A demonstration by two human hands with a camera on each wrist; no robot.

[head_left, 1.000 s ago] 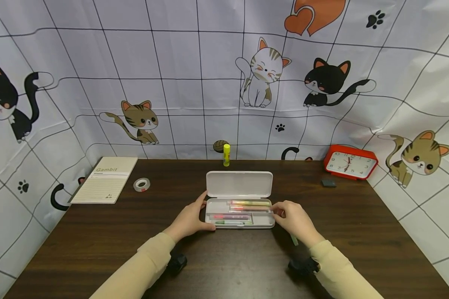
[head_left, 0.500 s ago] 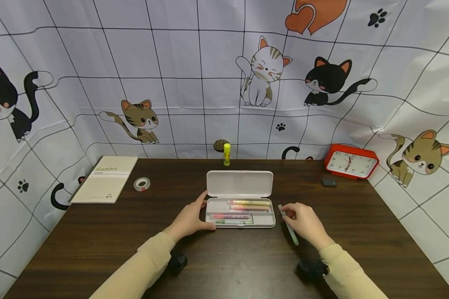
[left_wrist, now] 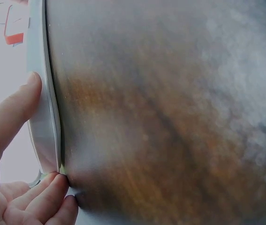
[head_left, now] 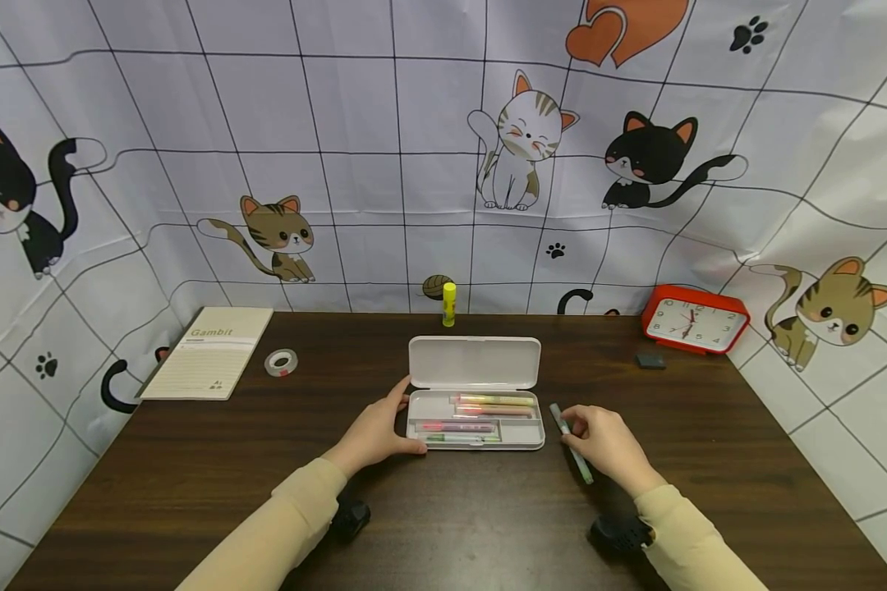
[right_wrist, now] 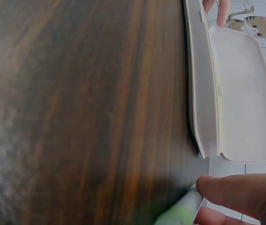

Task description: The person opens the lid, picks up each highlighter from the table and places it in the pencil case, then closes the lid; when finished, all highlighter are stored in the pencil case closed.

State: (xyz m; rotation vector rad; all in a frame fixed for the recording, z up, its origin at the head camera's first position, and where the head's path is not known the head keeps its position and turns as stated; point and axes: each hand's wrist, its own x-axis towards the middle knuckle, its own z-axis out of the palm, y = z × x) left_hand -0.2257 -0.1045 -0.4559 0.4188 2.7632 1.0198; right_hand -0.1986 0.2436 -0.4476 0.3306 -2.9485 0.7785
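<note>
An open white pencil case (head_left: 513, 440) stands on the dark wooden table, its lid (head_left: 475, 361) raised at the back. Several coloured pens (head_left: 494, 400) lie inside, some in the rear compartment and others in the front. My left hand (head_left: 373, 428) holds the case at its left end; in the left wrist view the thumb (left_wrist: 22, 101) lies along the front wall and the fingers reach round the corner. Just right of the case, my right hand (head_left: 608, 443) pinches a pale pen with green on it (head_left: 581, 468), which slants toward the front right, low over or on the table; contact cannot be told.
At the back stands a yellow-green glue-stick-like tube (head_left: 449, 304). A red alarm clock (head_left: 696, 319) and a small dark block (head_left: 650, 361) are at the back right. On the left lie a notebook (head_left: 207, 353) and a roll of tape (head_left: 281, 363). A cat-print sheet (head_left: 362, 189) hangs behind.
My right hand has moved right, away from the case's right end, with the pen, which now shows more fully. The left hand and the case have stayed in place.
</note>
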